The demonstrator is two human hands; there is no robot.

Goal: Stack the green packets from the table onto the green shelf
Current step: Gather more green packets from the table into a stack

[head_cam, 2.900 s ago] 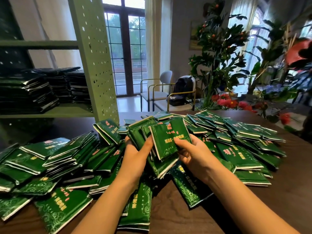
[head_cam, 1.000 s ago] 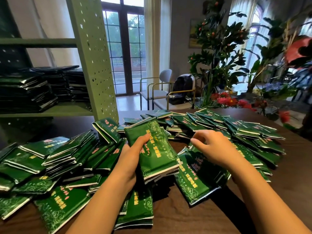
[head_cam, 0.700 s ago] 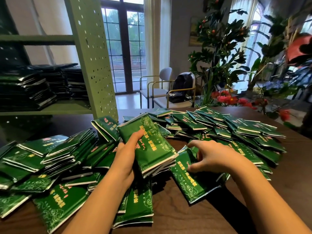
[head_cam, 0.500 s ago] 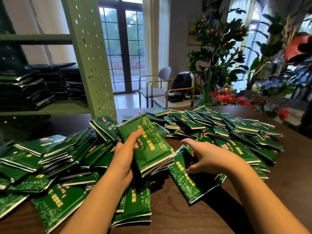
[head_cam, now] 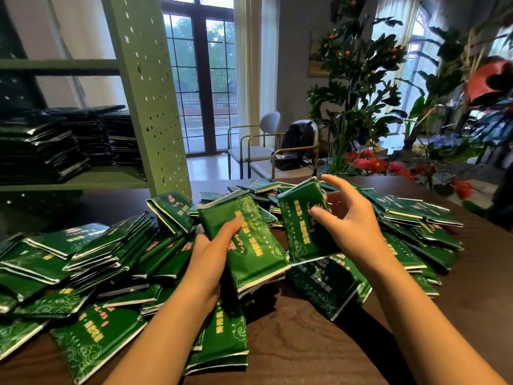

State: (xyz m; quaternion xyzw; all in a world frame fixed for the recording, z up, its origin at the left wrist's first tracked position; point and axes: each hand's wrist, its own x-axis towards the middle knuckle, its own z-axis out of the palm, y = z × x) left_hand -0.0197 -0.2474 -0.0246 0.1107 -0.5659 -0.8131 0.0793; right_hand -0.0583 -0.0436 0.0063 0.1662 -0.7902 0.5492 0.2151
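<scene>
Two hands hold green packets (head_cam: 66, 240) above a heap on a dark wooden surface (head_cam: 305, 343).
The left hand (head_cam: 206, 254) grips a thick bundle of packets (head_cam: 249, 245), thumb on top; the right hand (head_cam: 352, 226) pinches a single packet (head_cam: 299, 218) just beside it. At far left, stacks of packets (head_cam: 41, 151) rest on the green shelf (head_cam: 83, 182).

Glossy foil packets (head_cam: 249, 245); wood-grain table (head_cam: 305, 343).

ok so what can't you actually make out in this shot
Head view:
- Count in the bundle held by the left hand: its top one covers the rest.
- Stacks on the green shelf: in shadow, cut by the left edge.
- Print on the packet in the right hand: blurred.
</scene>
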